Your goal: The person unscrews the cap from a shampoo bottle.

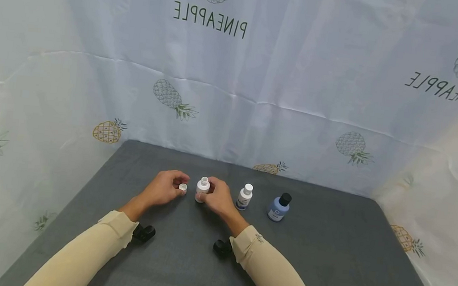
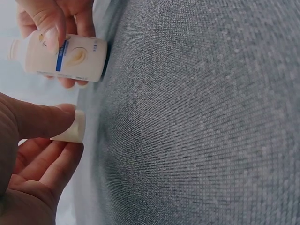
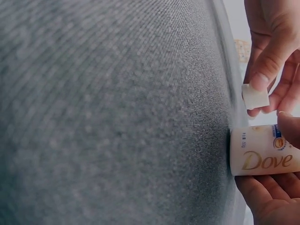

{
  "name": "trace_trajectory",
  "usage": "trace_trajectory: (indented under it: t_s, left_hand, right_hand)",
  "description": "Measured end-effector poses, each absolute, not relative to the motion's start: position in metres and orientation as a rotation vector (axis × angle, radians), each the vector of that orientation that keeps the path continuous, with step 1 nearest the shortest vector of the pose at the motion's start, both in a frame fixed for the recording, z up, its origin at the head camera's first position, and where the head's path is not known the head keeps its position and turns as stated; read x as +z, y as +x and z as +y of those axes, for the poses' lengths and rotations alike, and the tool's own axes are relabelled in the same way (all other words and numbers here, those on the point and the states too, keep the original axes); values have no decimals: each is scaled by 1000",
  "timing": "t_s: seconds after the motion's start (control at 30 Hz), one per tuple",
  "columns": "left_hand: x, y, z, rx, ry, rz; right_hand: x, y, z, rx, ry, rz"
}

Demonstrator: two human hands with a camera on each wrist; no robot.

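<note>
Between thumb and fingers my left hand pinches a small white cap, its hollow side facing up in the head view. Just to the right, my right hand grips a white Dove bottle standing upright on the dark grey cloth. That bottle's threaded neck is bare. In the left wrist view the cap is close to the bottle but apart from it. The right wrist view shows the bottle's base on the cloth, with the right thumb and fingers around its body.
A second white bottle with its cap on stands right of the right hand. Further right is a blue bottle with a black cap. A pineapple-print curtain hangs behind the grey-covered table.
</note>
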State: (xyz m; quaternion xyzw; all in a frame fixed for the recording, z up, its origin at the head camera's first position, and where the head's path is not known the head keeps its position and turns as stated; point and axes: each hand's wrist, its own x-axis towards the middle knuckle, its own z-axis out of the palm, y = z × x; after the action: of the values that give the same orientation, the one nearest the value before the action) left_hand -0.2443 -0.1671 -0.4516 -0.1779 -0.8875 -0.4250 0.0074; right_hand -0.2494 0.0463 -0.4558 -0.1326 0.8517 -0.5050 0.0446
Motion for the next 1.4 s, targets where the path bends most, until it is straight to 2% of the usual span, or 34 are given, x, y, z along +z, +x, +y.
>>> trace_trajectory:
  t_s: [0.9,1.4]
  left_hand:
    - [-461,-258,-169,-1323,-550,-2819]
    - [-460,-249,-167,-1314,-561,-2806]
  right_hand:
    - [-459,-258,44,-1552,-407,2601]
    - [-452,-247,57,-1556,-448,2625]
